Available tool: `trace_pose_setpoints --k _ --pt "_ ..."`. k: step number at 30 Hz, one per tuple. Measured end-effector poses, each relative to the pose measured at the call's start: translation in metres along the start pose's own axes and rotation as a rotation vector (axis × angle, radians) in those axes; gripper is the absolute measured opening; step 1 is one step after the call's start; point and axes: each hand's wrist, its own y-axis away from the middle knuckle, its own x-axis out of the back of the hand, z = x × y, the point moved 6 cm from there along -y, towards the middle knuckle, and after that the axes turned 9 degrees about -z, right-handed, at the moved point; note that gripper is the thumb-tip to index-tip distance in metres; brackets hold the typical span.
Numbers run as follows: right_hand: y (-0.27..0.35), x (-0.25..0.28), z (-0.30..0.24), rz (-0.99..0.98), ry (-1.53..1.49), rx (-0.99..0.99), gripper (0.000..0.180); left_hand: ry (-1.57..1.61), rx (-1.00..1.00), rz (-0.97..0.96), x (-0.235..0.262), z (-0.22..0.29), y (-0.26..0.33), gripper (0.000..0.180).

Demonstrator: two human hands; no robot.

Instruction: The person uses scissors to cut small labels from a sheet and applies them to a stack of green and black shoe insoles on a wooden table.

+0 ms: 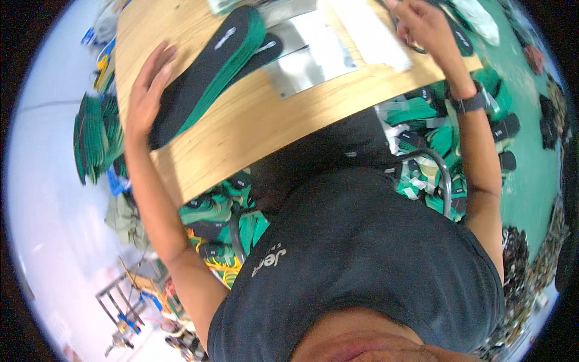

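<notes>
A stack of black shoe insoles with green edges (208, 75) lies slantwise on the left part of the wooden table. My left hand (149, 90) is along the stack's left side, its fingers stretched out and grasping nothing. Another black insole (256, 59) shows partly from under the stack's right side. Over the table's far right corner is my right hand (422, 27), slightly blurred, with bent fingers closed together. What they hold, if anything, I cannot make out. Dark insoles (461, 41) lie beside and partly behind that hand.
Shiny metal plates (310, 66) and a white strip (371, 33) lie mid-table. The table's near edge (271, 154) runs in front of my body. Piles of green and black insoles (416, 114) sit below it, beside a bent metal tube (446, 181). More insoles (96, 136) are stacked left of the table.
</notes>
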Motion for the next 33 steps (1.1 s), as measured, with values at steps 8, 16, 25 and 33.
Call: trace_pose_setpoints --k 8,16,25,33 --pt "-0.048 0.122 0.051 0.174 0.305 0.013 0.051 -0.155 0.395 -0.433 -0.009 -0.037 0.01 0.069" --pt "-0.055 0.117 0.086 -0.115 0.273 -0.336 0.06 -0.552 0.292 -0.057 0.018 0.036 0.037 0.059" --pt "-0.081 0.124 0.122 0.268 0.78 0.231 0.053 -0.959 0.309 -0.045 0.024 0.027 0.047 0.071" --pt "0.035 0.111 -0.008 0.101 -0.132 0.207 0.051 -0.997 -0.063 0.342 0.013 0.071 0.122 0.052"
